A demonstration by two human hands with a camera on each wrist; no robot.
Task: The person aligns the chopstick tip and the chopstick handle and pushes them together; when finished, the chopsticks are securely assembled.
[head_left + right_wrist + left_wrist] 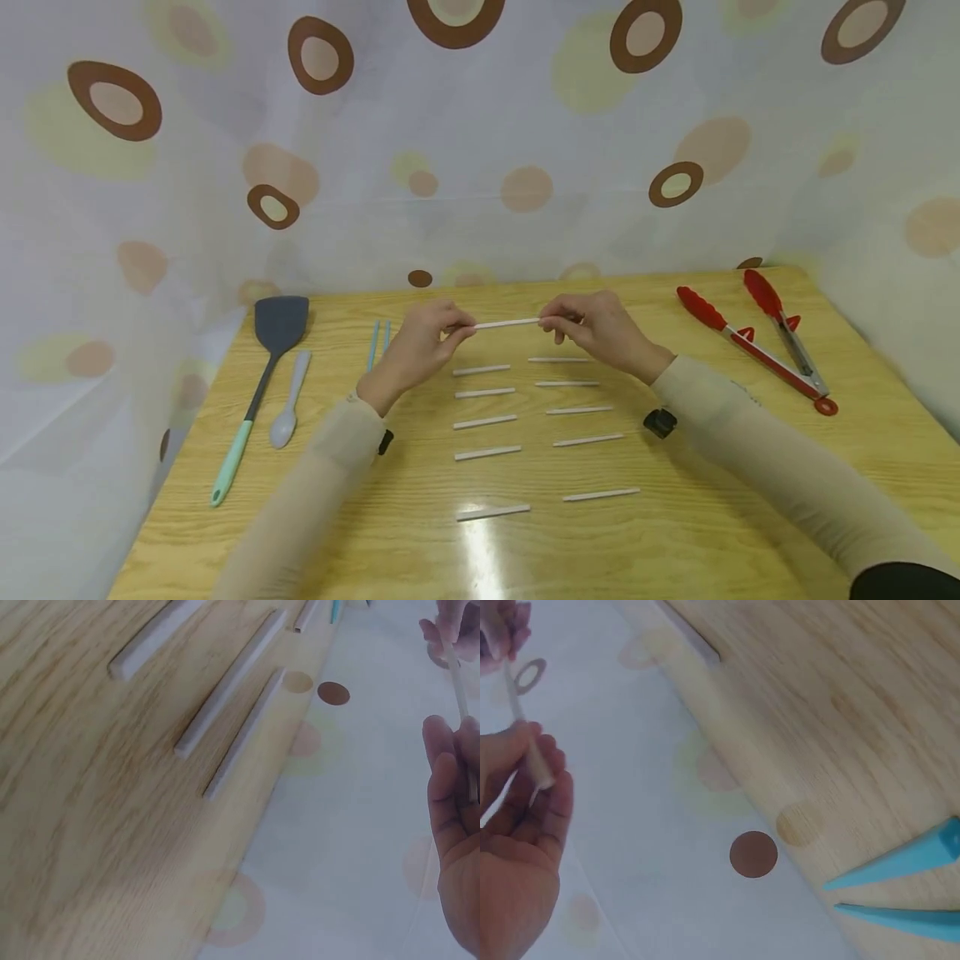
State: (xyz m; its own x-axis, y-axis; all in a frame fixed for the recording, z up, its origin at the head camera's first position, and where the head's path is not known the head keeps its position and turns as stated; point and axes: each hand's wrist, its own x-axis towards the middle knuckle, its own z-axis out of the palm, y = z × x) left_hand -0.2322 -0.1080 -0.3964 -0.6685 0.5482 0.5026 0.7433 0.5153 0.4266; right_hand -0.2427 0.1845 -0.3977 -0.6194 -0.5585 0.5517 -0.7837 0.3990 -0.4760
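Note:
A thin white stick is held level above the table between both hands. My left hand pinches its left end between thumb and fingers, and my right hand pinches the right end. In the left wrist view, the near end of the stick lies across the fingers under the thumb. The right wrist view shows the right hand at the image edge, partly cut off. Below the hands, similar white sticks lie in two columns, a left column and a right column, several in each.
At the left lie a dark spatula with a mint handle and a grey spoon. Two blue prongs lie partly behind the left hand. Red-tipped tongs lie spread at the right. A patterned curtain hangs behind the wooden table.

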